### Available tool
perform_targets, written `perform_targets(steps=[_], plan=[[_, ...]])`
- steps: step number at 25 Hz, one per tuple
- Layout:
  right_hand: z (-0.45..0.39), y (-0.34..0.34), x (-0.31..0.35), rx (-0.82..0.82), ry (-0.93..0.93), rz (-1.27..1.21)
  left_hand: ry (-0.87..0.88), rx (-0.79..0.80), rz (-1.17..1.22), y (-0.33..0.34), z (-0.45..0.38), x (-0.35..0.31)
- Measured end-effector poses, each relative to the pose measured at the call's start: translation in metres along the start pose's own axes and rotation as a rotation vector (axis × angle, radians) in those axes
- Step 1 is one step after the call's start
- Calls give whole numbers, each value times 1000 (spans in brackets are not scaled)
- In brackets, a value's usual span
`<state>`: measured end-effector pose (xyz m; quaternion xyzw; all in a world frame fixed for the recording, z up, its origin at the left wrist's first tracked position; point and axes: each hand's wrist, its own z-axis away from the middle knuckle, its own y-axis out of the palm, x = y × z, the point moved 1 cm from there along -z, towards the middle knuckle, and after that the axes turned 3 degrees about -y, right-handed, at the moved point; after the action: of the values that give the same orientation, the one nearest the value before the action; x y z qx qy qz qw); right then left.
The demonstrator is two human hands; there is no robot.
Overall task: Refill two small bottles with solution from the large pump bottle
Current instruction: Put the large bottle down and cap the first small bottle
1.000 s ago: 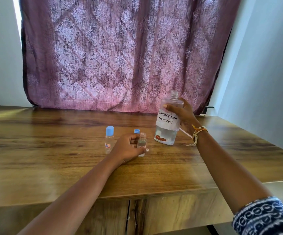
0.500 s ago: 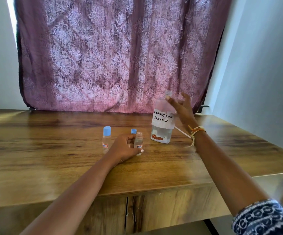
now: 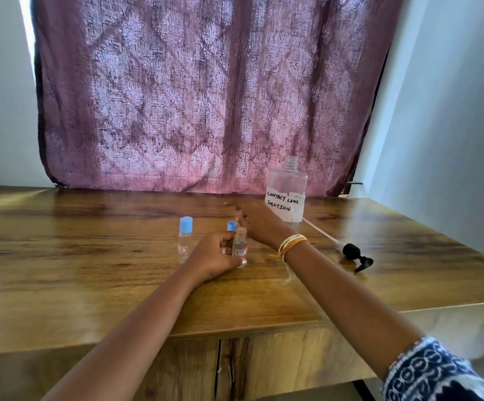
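While upright on the table (image 3: 90, 285) — uncapped small bottle (image 3: 239, 246) inside left-hand (image 3: 216, 256) grip, fingers curled round it.

The wooden worktop (image 3: 90, 285) carries a capped small bottle (image 3: 185, 240) near its middle, an uncapped small bottle (image 3: 239, 246) just right of it, and a loose blue cap (image 3: 231, 226) just behind that. Toward the far right corner stands the large bottle (image 3: 287, 192), open-necked. Its black pump (image 3: 350, 251) lies flat near the right edge.
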<state>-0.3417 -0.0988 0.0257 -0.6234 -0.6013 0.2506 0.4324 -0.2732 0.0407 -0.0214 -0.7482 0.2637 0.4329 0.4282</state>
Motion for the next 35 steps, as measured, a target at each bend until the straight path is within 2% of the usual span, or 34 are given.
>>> perform_targets(steps=[4, 8, 11, 15, 19, 21, 23, 26, 31, 35], plan=[[-8, 24, -10, 249, -5, 129, 7, 12, 10, 0, -3, 4], [-8, 26, -10, 286, -43, 219, 8, 24, 0, 0, -6, 6], [3, 26, -12, 197, -100, 272, 0, 14, 21, 1, -5, 6], [20, 17, -17, 68, -41, 114, 10, 8, 25, 1, -3, 3], [46, 12, -13, 34, -69, 105, 7, -9, 3, 1, -3, 3], [58, 8, -8, -110, -55, 39, -1, -17, 1, 2, -3, 3], [65, 3, 0, -345, 33, -89, 0, -22, -12, 2, -2, 3], [70, 0, 13, -513, 122, -467, 20, -25, -46, 0, -2, 1], [67, 2, 23, -400, 116, -724, 7, -51, 24, 1, -1, -2], [65, 3, 26, -347, 124, -727, 20, -83, 72, 1, -1, -3]])
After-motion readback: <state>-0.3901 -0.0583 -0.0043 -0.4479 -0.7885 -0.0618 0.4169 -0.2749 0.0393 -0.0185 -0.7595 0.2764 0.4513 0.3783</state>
